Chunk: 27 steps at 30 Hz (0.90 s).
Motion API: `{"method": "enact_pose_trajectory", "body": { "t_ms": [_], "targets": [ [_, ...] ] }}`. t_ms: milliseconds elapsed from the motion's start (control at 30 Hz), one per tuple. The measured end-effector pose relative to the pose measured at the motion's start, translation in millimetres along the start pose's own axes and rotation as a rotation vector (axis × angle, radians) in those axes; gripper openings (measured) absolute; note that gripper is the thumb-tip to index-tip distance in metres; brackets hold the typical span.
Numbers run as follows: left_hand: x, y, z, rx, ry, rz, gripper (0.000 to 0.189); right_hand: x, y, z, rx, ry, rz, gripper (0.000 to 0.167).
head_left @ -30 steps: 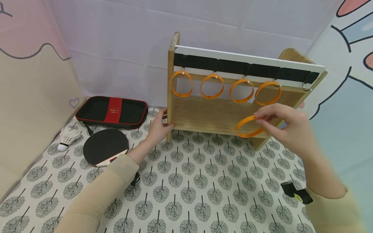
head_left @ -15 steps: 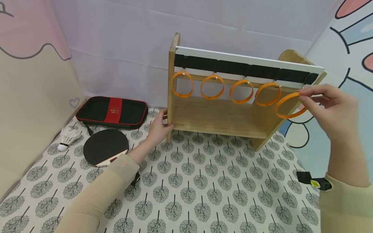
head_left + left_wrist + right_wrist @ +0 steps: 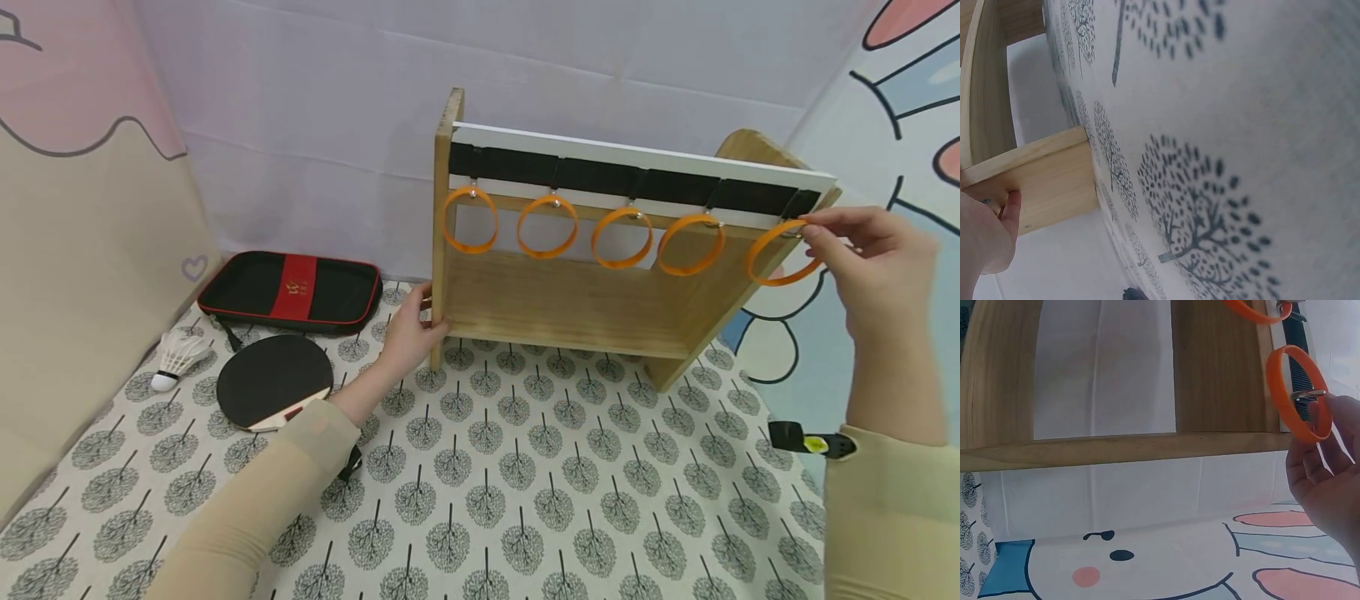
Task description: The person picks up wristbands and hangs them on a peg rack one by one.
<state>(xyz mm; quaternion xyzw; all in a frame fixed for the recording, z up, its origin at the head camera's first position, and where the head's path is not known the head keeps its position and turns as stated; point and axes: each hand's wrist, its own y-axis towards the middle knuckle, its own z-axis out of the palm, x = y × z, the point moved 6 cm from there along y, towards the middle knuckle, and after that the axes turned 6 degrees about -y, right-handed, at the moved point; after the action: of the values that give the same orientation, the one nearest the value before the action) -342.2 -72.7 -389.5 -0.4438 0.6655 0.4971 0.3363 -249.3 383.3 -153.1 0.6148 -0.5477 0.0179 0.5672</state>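
Note:
A wooden rack [image 3: 555,304] stands on the table, with a white-and-black strip and metal hooks along its top. My left hand [image 3: 408,333] holds its left side panel [image 3: 440,250]; the left wrist view shows fingers [image 3: 1012,209] against the wood. At the rack's right end, my right hand [image 3: 873,258] pinches an orange ring [image 3: 782,282] between thumb and fingertips. In the right wrist view, the end hook [image 3: 1307,394] crosses the opening of this ring [image 3: 1277,387]. Several matching rings hang from the other hooks, among them the leftmost ring [image 3: 471,248].
Left of the rack lie a black case [image 3: 251,287] with a red band, a black table tennis paddle [image 3: 272,379] and a white shuttlecock [image 3: 177,358]. A tree-print cloth [image 3: 487,550] covers the table. Printed fabric hangs at the sides.
My right hand has carried the orange ring rightward and up from before the shelf to the rack's end hook. The left hand has kept its place on the side panel.

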Motion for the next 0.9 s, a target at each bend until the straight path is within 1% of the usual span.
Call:
{"method": "enact_pose_trajectory", "body": {
  "t_ms": [133, 167, 267, 300, 400, 500, 633, 800, 900],
  "targets": [
    [-0.1, -0.3, -0.8, -0.004, 0.002, -0.003, 0.065, -4.6, -0.6, 2.0, 0.003, 0.059, -0.012, 0.017],
    [-0.2, -0.3, -1.2, -0.004, 0.001, -0.004, 0.065, -6.0, -0.5, 2.9, 0.006, 0.057, -0.006, 0.017],
    [0.0, -0.5, -2.4, -0.012, 0.004, -0.010, 0.066, -12.1, 0.4, 6.3, 0.030, 0.024, 0.047, 0.018],
    [0.2, -0.6, -2.8, -0.013, 0.004, -0.012, 0.066, -14.2, 0.5, 7.4, 0.039, -0.006, 0.066, 0.019],
    [1.1, -0.4, -4.1, -0.017, 0.013, -0.019, 0.066, -19.2, 0.0, 11.0, 0.054, -0.051, 0.098, 0.020],
    [1.2, -0.1, -4.9, -0.018, 0.013, -0.018, 0.066, -20.7, -1.2, 12.4, 0.053, -0.057, 0.090, 0.021],
    [1.5, 0.5, -4.9, -0.016, 0.008, -0.017, 0.066, -15.7, -3.4, 9.0, 0.023, -0.061, 0.063, 0.025],
    [1.4, 0.4, -4.5, -0.008, 0.006, -0.024, 0.066, 0.5, -8.4, 0.7, -0.043, -0.046, 0.022, 0.025],
    [1.1, 0.9, -4.7, -0.008, 0.005, -0.021, 0.066, 13.6, -11.3, -1.2, -0.048, -0.003, -0.043, 0.025]
  ]
}}
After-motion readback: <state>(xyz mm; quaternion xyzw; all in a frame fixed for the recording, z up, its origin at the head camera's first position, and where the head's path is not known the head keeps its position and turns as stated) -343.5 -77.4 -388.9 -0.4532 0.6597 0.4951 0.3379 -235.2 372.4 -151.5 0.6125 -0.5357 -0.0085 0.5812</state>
